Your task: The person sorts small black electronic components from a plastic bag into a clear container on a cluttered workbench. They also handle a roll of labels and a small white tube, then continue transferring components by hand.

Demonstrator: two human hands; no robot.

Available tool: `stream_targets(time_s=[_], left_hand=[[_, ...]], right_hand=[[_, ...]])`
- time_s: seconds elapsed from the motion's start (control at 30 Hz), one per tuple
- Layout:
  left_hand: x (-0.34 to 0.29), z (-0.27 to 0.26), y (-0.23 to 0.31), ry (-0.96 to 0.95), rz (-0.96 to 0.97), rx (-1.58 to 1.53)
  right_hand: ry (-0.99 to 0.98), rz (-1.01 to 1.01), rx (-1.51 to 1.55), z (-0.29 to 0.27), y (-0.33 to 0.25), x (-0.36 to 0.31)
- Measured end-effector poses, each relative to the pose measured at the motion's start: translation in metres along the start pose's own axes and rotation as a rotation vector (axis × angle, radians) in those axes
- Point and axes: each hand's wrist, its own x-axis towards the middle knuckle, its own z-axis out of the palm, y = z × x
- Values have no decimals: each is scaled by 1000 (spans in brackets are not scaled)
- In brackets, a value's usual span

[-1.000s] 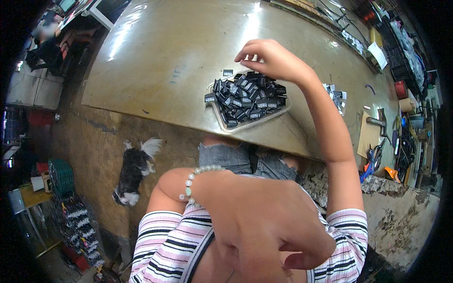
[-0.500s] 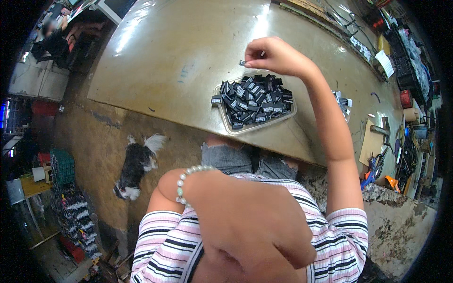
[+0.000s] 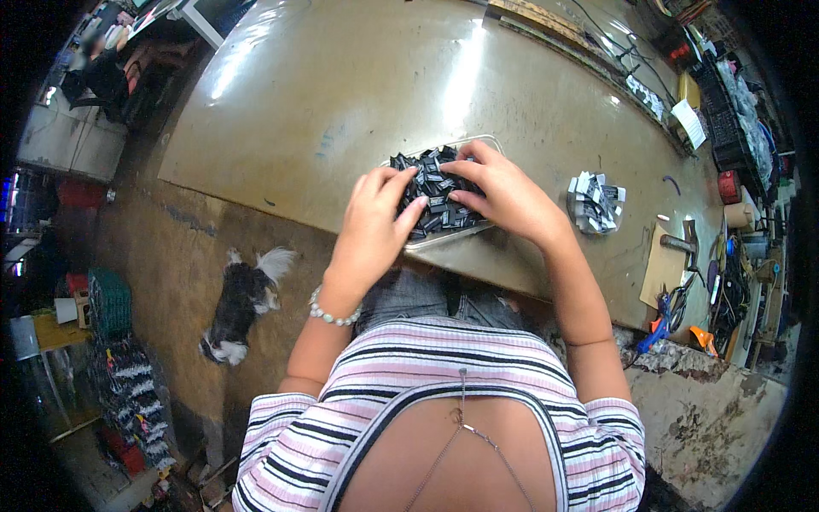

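Observation:
A shallow clear plastic tray (image 3: 444,241) sits at the near edge of the table, heaped with small black rectangular pieces (image 3: 435,205) that carry pale markings. Both hands reach into the heap. My left hand (image 3: 372,213), with a beaded bracelet at its wrist, touches the pieces on the left side, thumb and fingers spread. From the right, my right hand (image 3: 505,189) rests on the heap with its thumb and fingers apart. No piece shows clearly gripped in either hand, though the fingertips partly sink among the pieces.
Right of the tray stands a small clear container (image 3: 595,205) of white and grey pieces. Farther right lie a hammer (image 3: 682,245), a brown card (image 3: 655,264) and blue-handled pliers (image 3: 657,328). A black-and-white dog (image 3: 239,307) lies on the floor at left. A person sits far left.
My left hand has come down from close in front of the camera onto the heap. My right hand has moved back from beyond the tray onto the pieces, no longer showing the small piece it pinched.

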Motion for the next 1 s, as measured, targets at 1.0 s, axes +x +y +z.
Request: stream_targets(time_s=[1.0], left_hand=[[5, 21, 23, -174, 77, -13]], right_hand=[[156, -45, 59, 14, 5, -17]])
